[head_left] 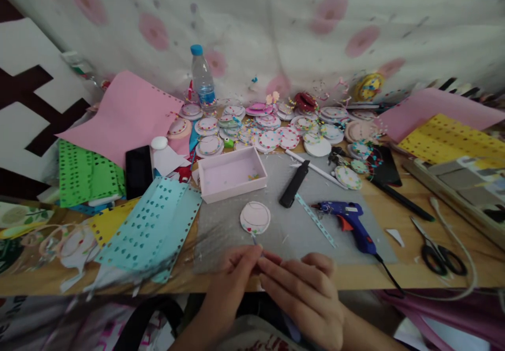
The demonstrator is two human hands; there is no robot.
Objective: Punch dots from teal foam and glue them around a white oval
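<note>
My left hand (235, 272) is closed in a pinch on a thin pale purple strip (255, 240), whose tip pokes out above the thumb. Pressed against it, my right hand (305, 296) has its fingers together around the same spot; what lies between them is mostly hidden. A pale purple piece (291, 327) shows below my right hand, perhaps the strip's other end. Just beyond my fingertips a round white paper disc (255, 217) with coloured dots along its edge lies on the grey mat (221, 235). Behind it stands a shallow pale pink box (232, 188) holding a few tiny coloured bits.
Right of the disc lie a black utility knife (294, 185), a blue glue gun (349, 219) and scissors (437, 251). Several decorated discs (268, 139) crowd the back beside a water bottle (203, 77). Punched turquoise sheets (152, 224) and a phone (139, 172) are at left.
</note>
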